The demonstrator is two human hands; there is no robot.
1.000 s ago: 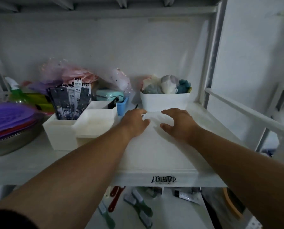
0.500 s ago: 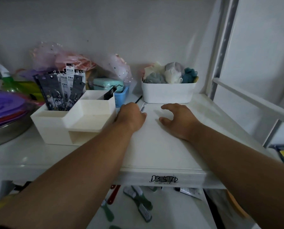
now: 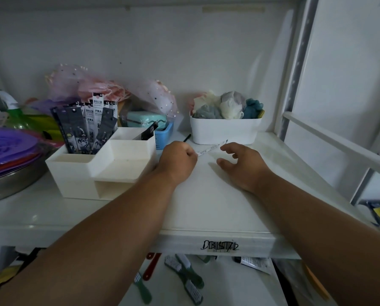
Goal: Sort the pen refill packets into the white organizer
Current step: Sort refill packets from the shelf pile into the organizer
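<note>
Shelf [image 3: 206, 206]: bare front edge, hands [image 3: 178, 161] apart.

We were looking at a white shelf [image 3: 217, 213] against a plain white wall [image 3: 184, 51] — dim light, grey metal upright [image 3: 299, 62] on the right.

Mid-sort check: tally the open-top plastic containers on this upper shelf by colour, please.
White: 2 (organizer, bin of sponges)
Blue: 1 (small basket)
Total: 3
</note>
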